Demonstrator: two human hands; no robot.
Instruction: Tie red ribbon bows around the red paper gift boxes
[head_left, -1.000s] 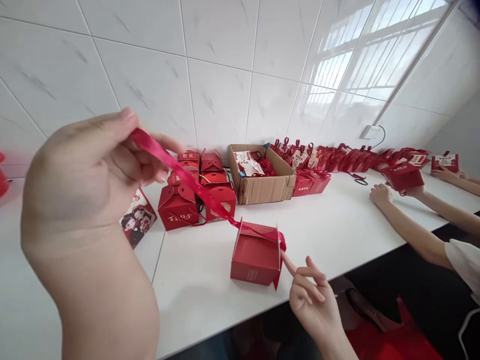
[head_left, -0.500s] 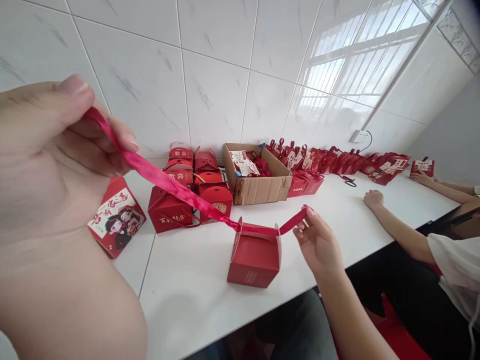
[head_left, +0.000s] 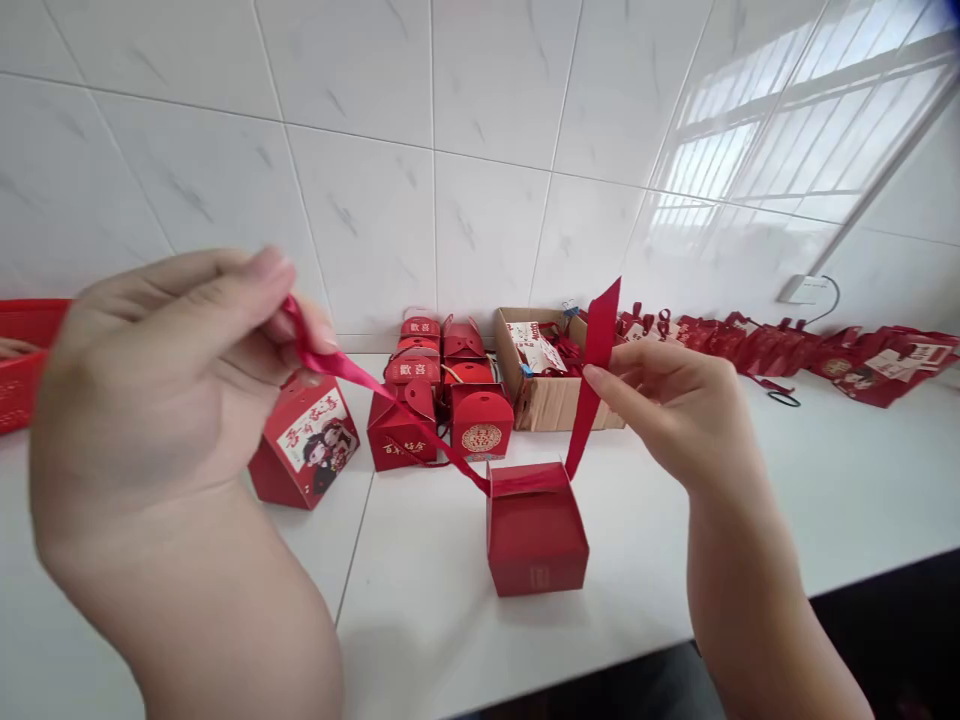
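A small red gift box (head_left: 536, 535) stands on the white table, its two end flaps upright. A red ribbon (head_left: 427, 432) runs through the tops of those flaps and comes out on both sides. My left hand (head_left: 195, 350), raised close to the camera, pinches one end between thumb and fingers. On the other side, my right hand (head_left: 667, 400) grips the ribbon's other part just above the box, and its cut tip sticks up past my fingers. Neither hand touches the box itself.
Behind the box are several red boxes (head_left: 480, 425) and an open cardboard carton (head_left: 577, 405) of ribbons and cards. A printed box (head_left: 311, 450) stands left, near a red basket (head_left: 30, 370). Scissors (head_left: 780, 395) and rows of red boxes (head_left: 885, 365) lie right.
The view has swung left, and the co-worker's arms have left the frame. My right hand has risen, lifting its ribbon end from a low slant to nearly upright. Both hands still hold the ribbon.
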